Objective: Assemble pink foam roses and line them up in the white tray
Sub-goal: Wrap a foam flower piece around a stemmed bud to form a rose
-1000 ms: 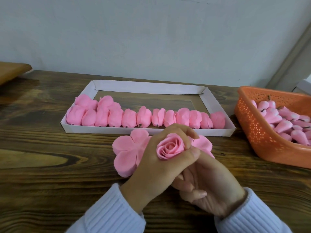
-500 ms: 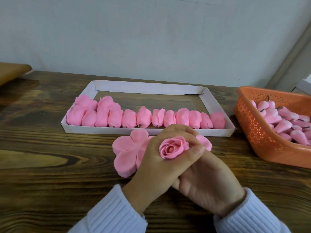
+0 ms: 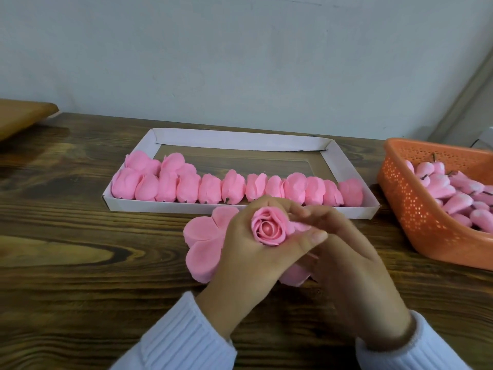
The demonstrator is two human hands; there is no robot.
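Note:
A pink foam rose [image 3: 268,229] with a rolled centre faces up in front of the white tray [image 3: 240,140]. My left hand [image 3: 250,260] is wrapped around the rose, thumb across its right side. My right hand [image 3: 349,265] reaches over from the right, its fingers pressing on the rose's outer petals. A stack of flat pink petal sheets [image 3: 204,244] lies on the table under both hands, partly hidden. Along the tray's near side stands a row of several finished roses [image 3: 234,188], with two more behind at the left end.
An orange perforated basket [image 3: 416,209] of pink rose buds with dark stems [image 3: 453,190] sits at the right edge of the dark wooden table [image 3: 80,263]. A wooden board [image 3: 21,116] lies at far left. A pale wall rises behind the tray.
My right hand has come up from under the left hand and now lays its fingers over the rose's right side. The rose has opened slightly wider and tilted up.

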